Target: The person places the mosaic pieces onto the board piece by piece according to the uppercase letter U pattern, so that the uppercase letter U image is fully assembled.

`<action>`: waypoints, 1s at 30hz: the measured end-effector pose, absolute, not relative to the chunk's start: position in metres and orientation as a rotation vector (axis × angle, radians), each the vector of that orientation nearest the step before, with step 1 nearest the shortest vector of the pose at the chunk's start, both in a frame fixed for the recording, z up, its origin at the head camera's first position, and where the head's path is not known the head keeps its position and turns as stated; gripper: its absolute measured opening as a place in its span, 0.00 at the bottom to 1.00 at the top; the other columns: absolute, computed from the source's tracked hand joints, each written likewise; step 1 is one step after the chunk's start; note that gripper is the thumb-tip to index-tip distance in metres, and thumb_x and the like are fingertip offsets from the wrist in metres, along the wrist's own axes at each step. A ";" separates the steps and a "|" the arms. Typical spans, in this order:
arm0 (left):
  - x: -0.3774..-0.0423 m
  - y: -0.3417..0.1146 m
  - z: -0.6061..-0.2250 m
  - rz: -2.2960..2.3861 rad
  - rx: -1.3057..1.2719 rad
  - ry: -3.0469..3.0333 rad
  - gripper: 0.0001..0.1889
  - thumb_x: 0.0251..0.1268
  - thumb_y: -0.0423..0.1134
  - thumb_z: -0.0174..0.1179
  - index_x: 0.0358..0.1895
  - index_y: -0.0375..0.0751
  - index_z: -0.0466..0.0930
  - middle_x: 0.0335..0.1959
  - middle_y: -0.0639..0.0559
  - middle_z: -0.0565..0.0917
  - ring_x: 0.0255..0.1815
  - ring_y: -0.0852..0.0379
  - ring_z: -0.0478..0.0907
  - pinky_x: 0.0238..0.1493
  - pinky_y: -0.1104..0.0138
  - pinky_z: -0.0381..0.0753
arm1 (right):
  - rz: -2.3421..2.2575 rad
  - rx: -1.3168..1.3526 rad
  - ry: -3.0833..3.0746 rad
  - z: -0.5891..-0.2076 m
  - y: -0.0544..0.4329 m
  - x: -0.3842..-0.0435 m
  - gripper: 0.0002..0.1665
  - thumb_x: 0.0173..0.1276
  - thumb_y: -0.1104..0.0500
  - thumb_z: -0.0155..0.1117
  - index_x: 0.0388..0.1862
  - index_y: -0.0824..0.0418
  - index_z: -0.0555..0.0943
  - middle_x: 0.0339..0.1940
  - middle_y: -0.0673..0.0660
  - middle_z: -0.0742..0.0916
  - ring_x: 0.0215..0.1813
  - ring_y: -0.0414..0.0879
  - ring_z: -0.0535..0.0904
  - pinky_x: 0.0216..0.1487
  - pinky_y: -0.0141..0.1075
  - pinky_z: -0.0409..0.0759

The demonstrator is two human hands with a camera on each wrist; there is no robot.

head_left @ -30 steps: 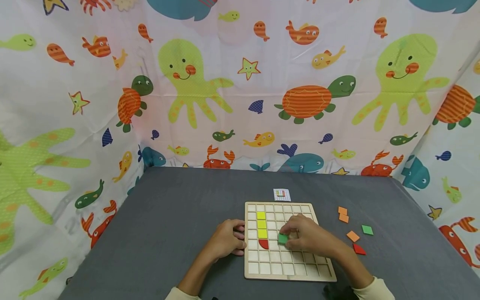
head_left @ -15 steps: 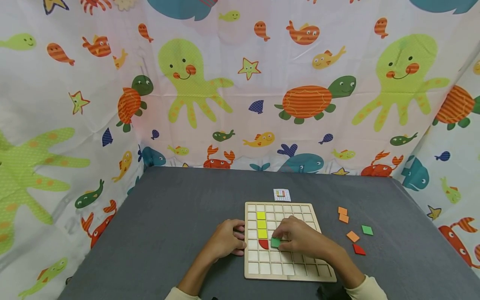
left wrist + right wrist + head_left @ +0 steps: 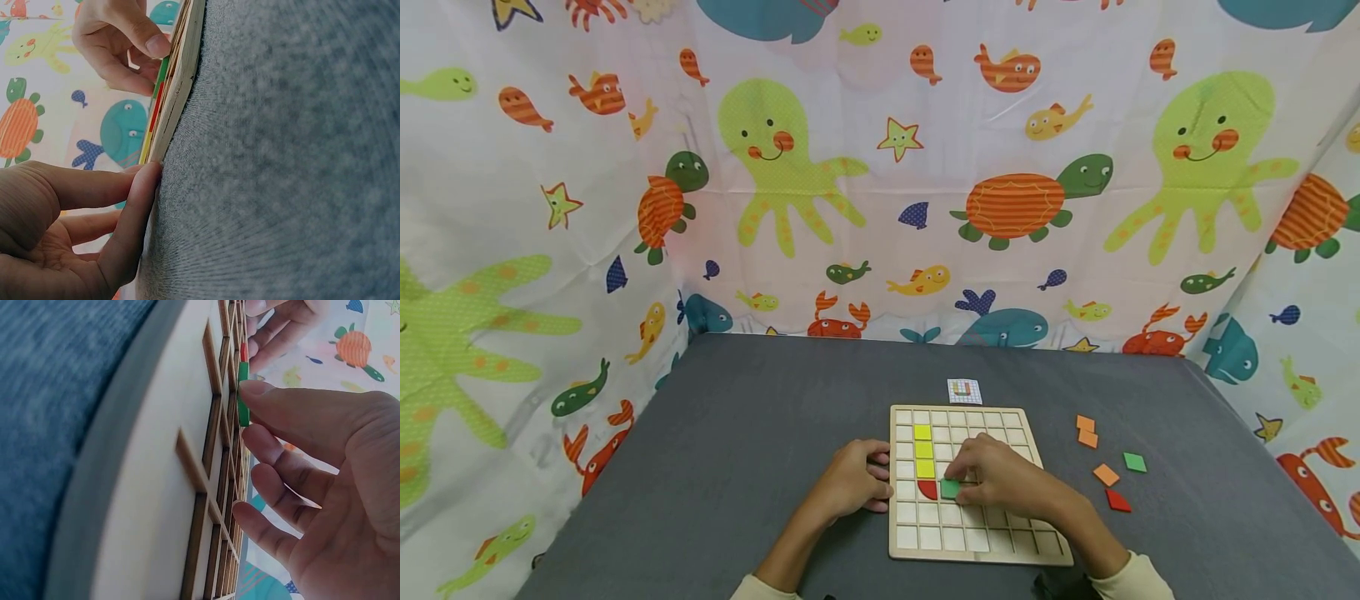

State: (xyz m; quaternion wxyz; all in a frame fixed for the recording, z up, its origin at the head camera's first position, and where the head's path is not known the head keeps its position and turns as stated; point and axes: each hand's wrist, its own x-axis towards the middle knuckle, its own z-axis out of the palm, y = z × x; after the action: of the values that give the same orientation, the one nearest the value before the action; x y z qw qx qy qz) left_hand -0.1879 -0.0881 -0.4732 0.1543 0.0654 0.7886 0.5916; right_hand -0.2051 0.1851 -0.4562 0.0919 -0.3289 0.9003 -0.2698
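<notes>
My left hand [image 3: 852, 477] holds the left edge of a wooden grid board [image 3: 981, 552], its thumb and fingertips at the rim. In the left wrist view the thumb [image 3: 140, 194] lies against the board's side. Over the board, my right hand [image 3: 1000, 475] pinches a green square tile [image 3: 950, 489] between thumb and fingers, at the cell right of a red quarter-round tile [image 3: 928, 489]. The right wrist view shows the thumb on the edge of the green tile [image 3: 243, 394], the other fingers loosely bent. Yellow square tiles [image 3: 923, 450] form a column above the red one.
Behind the board lies a small pattern card [image 3: 964, 391] with a coloured U shape. To the right on the grey cloth are orange tiles [image 3: 1106, 475], a green diamond tile [image 3: 1135, 462] and a red tile [image 3: 1118, 500]. A curtain with sea animals [image 3: 880, 183] surrounds the table.
My right hand has moved left with the green tile, bringing it beside the red quarter-round. During the last half second the tile has settled slightly lower. The left hand has stayed at the board's edge.
</notes>
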 end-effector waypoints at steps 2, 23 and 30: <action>-0.188 -0.088 -0.473 1.698 0.185 2.254 0.34 0.56 0.17 0.70 0.69 0.25 0.75 0.54 0.40 0.80 0.46 0.50 0.84 0.30 0.58 0.93 | -0.793 -0.981 2.671 -0.456 0.185 -0.205 0.12 0.63 0.57 0.80 0.46 0.53 0.93 0.43 0.42 0.88 0.47 0.39 0.76 0.48 0.38 0.81; -0.187 -0.088 -0.473 1.682 0.210 2.290 0.34 0.56 0.17 0.70 0.69 0.26 0.75 0.54 0.39 0.80 0.46 0.50 0.84 0.31 0.59 0.93 | -0.927 -0.901 2.732 -0.456 0.207 -0.206 0.16 0.66 0.53 0.79 0.52 0.51 0.91 0.50 0.43 0.87 0.57 0.46 0.79 0.57 0.47 0.83; -0.188 -0.087 -0.473 1.684 0.198 2.280 0.33 0.56 0.17 0.70 0.69 0.26 0.75 0.53 0.40 0.80 0.46 0.50 0.84 0.31 0.59 0.93 | -0.942 -0.781 2.765 -0.452 0.235 -0.204 0.18 0.69 0.53 0.77 0.56 0.54 0.89 0.53 0.47 0.87 0.55 0.49 0.79 0.51 0.42 0.84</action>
State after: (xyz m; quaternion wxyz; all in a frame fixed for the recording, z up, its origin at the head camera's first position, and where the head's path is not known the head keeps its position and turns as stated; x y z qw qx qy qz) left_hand -0.1877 -0.0874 -0.4735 0.1498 0.0689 0.7934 0.5860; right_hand -0.2040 0.2349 -0.4516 0.0588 -0.2578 0.9129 -0.3109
